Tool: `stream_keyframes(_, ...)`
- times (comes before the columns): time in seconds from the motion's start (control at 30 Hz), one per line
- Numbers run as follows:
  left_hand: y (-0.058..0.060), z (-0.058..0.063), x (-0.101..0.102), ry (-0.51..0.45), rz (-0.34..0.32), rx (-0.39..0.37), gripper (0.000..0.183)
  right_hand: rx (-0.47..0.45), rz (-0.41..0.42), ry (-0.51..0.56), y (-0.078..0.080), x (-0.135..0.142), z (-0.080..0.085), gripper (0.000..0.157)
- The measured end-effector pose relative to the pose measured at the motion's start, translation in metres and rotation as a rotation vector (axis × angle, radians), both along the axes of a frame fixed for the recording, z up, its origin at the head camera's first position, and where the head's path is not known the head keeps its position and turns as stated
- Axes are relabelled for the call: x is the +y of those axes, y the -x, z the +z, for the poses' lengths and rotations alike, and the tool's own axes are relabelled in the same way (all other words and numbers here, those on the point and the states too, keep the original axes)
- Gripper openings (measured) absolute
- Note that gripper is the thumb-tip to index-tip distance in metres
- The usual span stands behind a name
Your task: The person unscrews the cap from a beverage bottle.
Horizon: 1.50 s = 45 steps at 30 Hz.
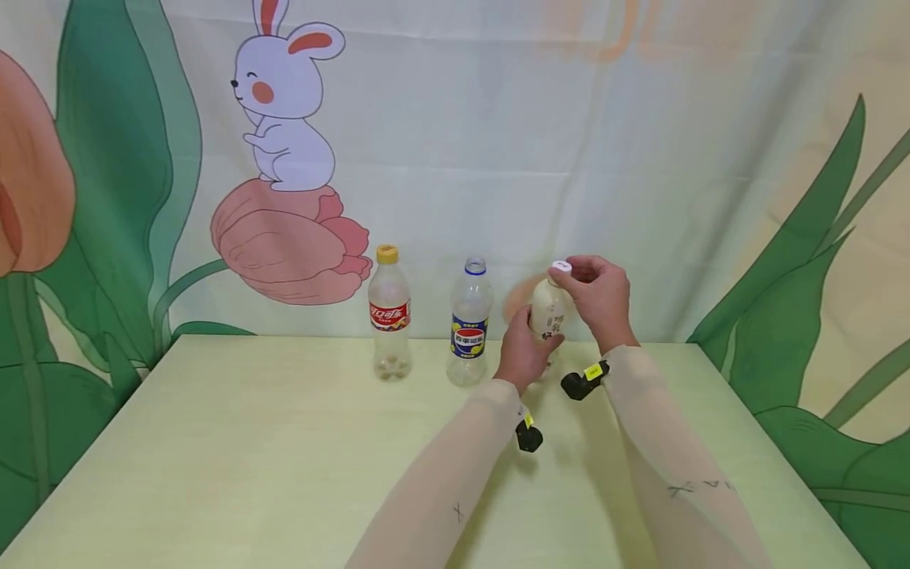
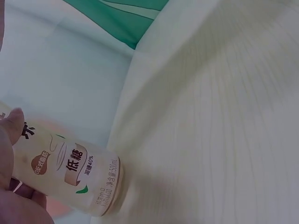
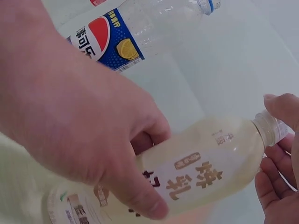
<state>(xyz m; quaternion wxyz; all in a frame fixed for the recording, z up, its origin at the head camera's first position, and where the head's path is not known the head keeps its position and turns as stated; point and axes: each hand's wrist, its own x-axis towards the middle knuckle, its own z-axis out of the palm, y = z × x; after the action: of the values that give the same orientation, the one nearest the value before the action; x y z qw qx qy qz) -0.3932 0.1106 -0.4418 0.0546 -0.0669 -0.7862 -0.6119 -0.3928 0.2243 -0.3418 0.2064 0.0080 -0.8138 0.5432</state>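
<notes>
In the head view my left hand (image 1: 524,349) grips the body of a cream-coloured milk tea bottle (image 1: 547,307) at the table's right back. The fingers of my right hand (image 1: 601,294) pinch the white cap (image 1: 562,267) at its top. Seen from the right wrist, the cap (image 3: 282,129) sits at the bottle's neck between thumb and fingers, and the left hand (image 3: 100,126) wraps the label area. From the left wrist, the bottle's lower end (image 2: 100,186) shows close over the table, with a brown and green printed label.
Left of the milk tea bottle stands a clear cola bottle (image 1: 470,304) with a blue label, its mouth uncapped. Farther left is another clear bottle (image 1: 389,348) with a red label and yellow cap. A printed curtain (image 1: 455,118) hangs behind the pale table (image 1: 270,442).
</notes>
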Motion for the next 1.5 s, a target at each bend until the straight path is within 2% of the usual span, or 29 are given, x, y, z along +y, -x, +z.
stream_keyframes(0.23, -0.007, 0.005, -0.005, -0.012, -0.043, 0.005, 0.061, -0.003, 0.016, -0.032, -0.005, 0.003, 0.007, 0.05)
stream_keyframes(0.43, -0.022, 0.011, -0.014, -0.005, -0.087, 0.002, 0.063, 0.005, 0.04, -0.066, -0.016, 0.002, 0.013, 0.051)
stream_keyframes(0.8, -0.067, 0.02, -0.052, -0.007, -0.175, 0.029, 0.058, -0.02, 0.164, -0.03, -0.044, -0.015, 0.018, 0.047)
stream_keyframes(1.23, -0.124, 0.039, -0.098, 0.018, -0.196, 0.09, 0.068, 0.011, 0.286, 0.095, -0.092, -0.045, 0.027, 0.038)
stream_keyframes(1.5, -0.146, 0.044, -0.122, -0.017, -0.201, 0.14, 0.07, 0.088, 0.404, 0.135, -0.121, -0.068, 0.034, 0.024)
